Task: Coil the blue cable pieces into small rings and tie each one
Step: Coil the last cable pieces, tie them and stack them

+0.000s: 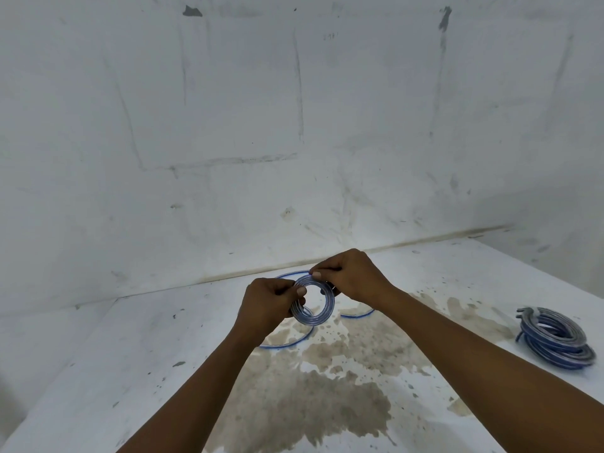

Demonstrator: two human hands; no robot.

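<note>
centrally, both bare hands meet above a white table (137, 354) and share one small ring of blue cable (314, 302), held upright and facing the camera so that its open middle shows the table behind. left hand (266, 305): fingers curled closed around the ring's left side, thumb tip pressed on the front of the turns, remaining fingers wrapped behind; the grip covers the lower left of the ring. right hand (351, 276): fingers bent closed over the ring's top and right side, thumb and forefinger pinching the uppermost turns; a short dark end shows just below these fingers, too small to identify. ring: several clear-sheathed, blue-tinted turns lying closely side by side, raised off the surface.

below and behind the hands, loose loops of blue cable (287, 342) lie flat on the table, one arc showing beyond the knuckles, one under the left wrist and one just right of the ring; whether these run into the held ring cannot be told. well apart, near the table's right edge, a stack of finished blue cable coils (555, 338) rests on the surface, with dark ends projecting at its upper left. a brown stain (327, 397) spreads over the table between the two forearms. a scuffed white wall (294, 125) stands behind the table.
</note>
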